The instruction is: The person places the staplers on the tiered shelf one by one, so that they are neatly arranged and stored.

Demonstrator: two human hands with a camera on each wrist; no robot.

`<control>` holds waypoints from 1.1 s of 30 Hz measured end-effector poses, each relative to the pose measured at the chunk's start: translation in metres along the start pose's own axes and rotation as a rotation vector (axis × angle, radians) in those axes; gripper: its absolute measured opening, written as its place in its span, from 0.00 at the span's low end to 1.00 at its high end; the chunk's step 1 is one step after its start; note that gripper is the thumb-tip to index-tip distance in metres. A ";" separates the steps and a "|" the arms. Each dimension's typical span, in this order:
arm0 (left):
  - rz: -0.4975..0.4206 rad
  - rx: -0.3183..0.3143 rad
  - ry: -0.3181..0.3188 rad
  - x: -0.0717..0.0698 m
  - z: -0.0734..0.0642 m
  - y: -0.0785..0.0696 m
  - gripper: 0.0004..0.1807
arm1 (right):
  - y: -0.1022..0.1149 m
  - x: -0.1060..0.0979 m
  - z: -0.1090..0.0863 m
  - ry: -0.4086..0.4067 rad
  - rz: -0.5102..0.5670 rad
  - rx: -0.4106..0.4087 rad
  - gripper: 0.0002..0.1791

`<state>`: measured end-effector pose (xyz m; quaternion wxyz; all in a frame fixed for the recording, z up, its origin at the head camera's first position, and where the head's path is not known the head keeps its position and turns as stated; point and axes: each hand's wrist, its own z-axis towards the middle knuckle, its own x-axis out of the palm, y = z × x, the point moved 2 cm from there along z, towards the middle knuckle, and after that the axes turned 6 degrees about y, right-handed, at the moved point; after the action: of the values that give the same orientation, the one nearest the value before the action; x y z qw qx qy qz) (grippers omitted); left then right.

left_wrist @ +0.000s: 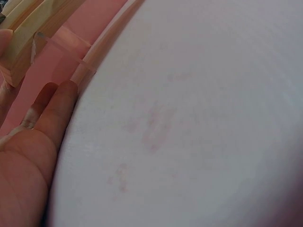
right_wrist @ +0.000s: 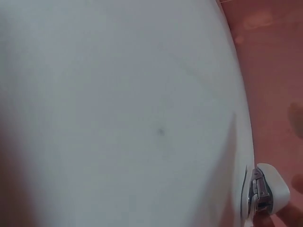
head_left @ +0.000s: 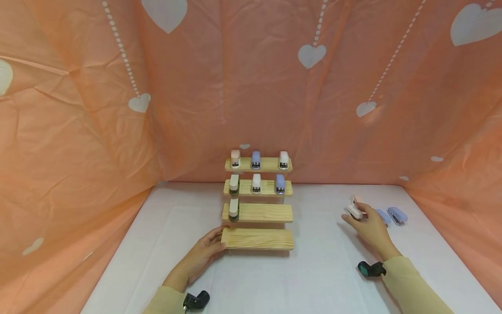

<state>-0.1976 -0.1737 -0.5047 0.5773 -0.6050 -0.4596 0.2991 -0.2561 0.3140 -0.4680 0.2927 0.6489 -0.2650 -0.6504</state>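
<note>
A tiered wooden stand [head_left: 257, 239] has several mini staplers on its upper boards. My left hand [head_left: 204, 253] holds the left end of its lowest board, thumb in front and fingers behind. In the left wrist view, the thumb touches the board [left_wrist: 21, 54] and other fingers reach below it. My right hand [head_left: 370, 229] pinches a white mini stapler [head_left: 354, 212] between thumb and fingers at the table's right. The same stapler shows at the lower right of the right wrist view [right_wrist: 277, 189]. A pale pink stapler [head_left: 355, 199] is just behind it, partly hidden.
Two lavender staplers, one partly hidden [head_left: 383, 216] and one in full view [head_left: 398, 216], lie right of my right hand. The top board [head_left: 270, 164] bears three staplers, the second [head_left: 245, 187] three, the third [head_left: 266, 213] one at its left. A pink heart-patterned curtain [head_left: 259, 96] surrounds the white table [head_left: 321, 261].
</note>
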 end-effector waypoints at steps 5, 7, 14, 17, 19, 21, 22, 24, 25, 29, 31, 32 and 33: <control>-0.001 -0.007 -0.004 0.001 0.000 0.000 0.38 | -0.003 0.002 0.003 0.010 -0.057 0.000 0.48; -0.003 -0.008 -0.004 0.001 0.000 0.000 0.38 | -0.003 0.003 0.004 0.017 -0.064 0.001 0.48; -0.010 -0.002 -0.002 0.000 0.000 -0.001 0.38 | -0.006 0.005 0.004 0.060 -0.006 0.021 0.47; -0.012 -0.002 0.001 0.001 -0.001 -0.001 0.39 | -0.009 0.005 0.005 0.091 0.006 0.042 0.47; -0.013 -0.005 0.002 0.001 -0.001 -0.002 0.39 | -0.012 0.004 0.006 0.117 0.018 0.051 0.46; -0.014 -0.006 0.004 0.001 -0.001 -0.002 0.39 | -0.015 0.004 0.008 0.139 0.037 0.059 0.46; -0.014 -0.007 0.005 0.001 -0.001 -0.002 0.39 | -0.015 0.005 0.008 0.148 0.048 0.061 0.46; -0.012 -0.011 0.007 0.001 0.000 -0.001 0.38 | -0.017 0.005 0.009 0.149 0.075 0.068 0.45; -0.010 -0.011 0.009 0.001 0.000 -0.001 0.38 | -0.018 0.006 0.009 0.145 0.094 0.074 0.45; -0.003 -0.014 0.007 0.001 0.000 -0.001 0.38 | -0.022 0.008 0.009 0.128 0.137 0.068 0.42; -0.002 -0.014 0.003 0.001 0.001 -0.001 0.38 | -0.023 0.009 0.010 0.127 0.159 0.062 0.42; -0.004 -0.014 0.001 0.000 0.001 -0.001 0.38 | -0.024 0.010 0.010 0.129 0.163 0.056 0.41; -0.004 -0.014 0.001 0.001 0.001 -0.001 0.38 | -0.024 0.010 0.010 0.128 0.169 0.055 0.41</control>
<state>-0.1982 -0.1730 -0.5039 0.5738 -0.6082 -0.4627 0.2945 -0.2666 0.3230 -0.4923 0.3448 0.6724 -0.3173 -0.5730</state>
